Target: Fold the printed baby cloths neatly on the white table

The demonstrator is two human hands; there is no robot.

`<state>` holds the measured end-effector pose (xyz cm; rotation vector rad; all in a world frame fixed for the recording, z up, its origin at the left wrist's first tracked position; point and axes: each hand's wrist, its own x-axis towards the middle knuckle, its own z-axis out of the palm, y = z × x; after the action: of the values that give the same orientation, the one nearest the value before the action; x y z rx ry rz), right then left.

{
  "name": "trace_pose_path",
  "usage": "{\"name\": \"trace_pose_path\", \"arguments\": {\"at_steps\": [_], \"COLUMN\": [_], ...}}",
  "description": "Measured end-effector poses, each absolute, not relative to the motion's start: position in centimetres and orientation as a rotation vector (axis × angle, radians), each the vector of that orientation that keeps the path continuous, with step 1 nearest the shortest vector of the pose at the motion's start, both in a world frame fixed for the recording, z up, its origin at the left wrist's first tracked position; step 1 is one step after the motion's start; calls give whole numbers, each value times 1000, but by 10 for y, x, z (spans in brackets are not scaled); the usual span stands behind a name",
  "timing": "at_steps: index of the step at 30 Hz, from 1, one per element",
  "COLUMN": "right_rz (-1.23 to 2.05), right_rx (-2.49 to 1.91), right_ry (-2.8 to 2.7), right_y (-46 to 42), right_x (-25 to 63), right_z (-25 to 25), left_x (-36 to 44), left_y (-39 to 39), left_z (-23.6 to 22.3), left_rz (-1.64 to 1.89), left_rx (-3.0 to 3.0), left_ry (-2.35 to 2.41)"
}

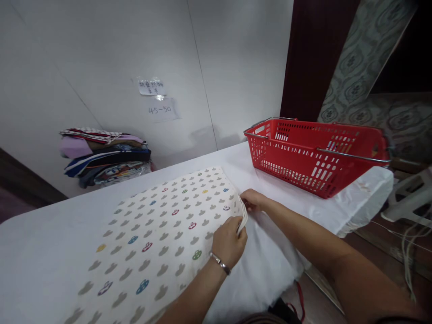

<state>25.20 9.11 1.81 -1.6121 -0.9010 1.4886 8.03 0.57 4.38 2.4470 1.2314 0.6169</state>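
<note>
A white cloth (162, 225) printed with grey mushroom-like shapes and some coloured ones lies spread flat on the white-covered table. Its right edge shows several layers, lifted slightly off the table. My left hand (230, 240), with a silver bracelet at the wrist, is closed on that edge near the front. Farther along the same edge my right hand (252, 200) has its fingers curled round the layers; its fingertips are partly hidden behind the cloth.
A red plastic basket (293, 157) with metal handles stands at the table's right end. Folded clothes (108, 155) are stacked by the wall at the back left. Paper notes (162, 110) are taped to the wall. A white stool (410, 193) stands on the floor at right.
</note>
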Motion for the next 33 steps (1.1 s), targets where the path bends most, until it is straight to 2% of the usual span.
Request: {"name": "trace_pose_path", "arguments": {"at_steps": [5,13,19,23,29,31,33], "right_rz": [1382,1419,1448,1508,1533,1521,1355], "right_rx": [-1666,-1605,-1597,-1557,-1641,-1668,-1766], "right_ry": [-954,-994,-1090,-1196,-1245,-1269,-1340], "right_y": [86,72,71,65,71,75,78], "right_x": [266,271,274,280,292,295,297], "right_z": [12,8,9,6,-16,-25,-32], "left_x": [90,101,79,1,-180,-219,-241], "left_y": [3,-4,13,50,61,52,44], "left_z": [36,24,33,38,40,37,32], "left_rz": [404,169,316,429,235,199,199], "left_rx": [2590,2679,2569,2392,1916,1734,1631], "left_ry": [1215,1072,1039,1449,2397,2544,2598]}}
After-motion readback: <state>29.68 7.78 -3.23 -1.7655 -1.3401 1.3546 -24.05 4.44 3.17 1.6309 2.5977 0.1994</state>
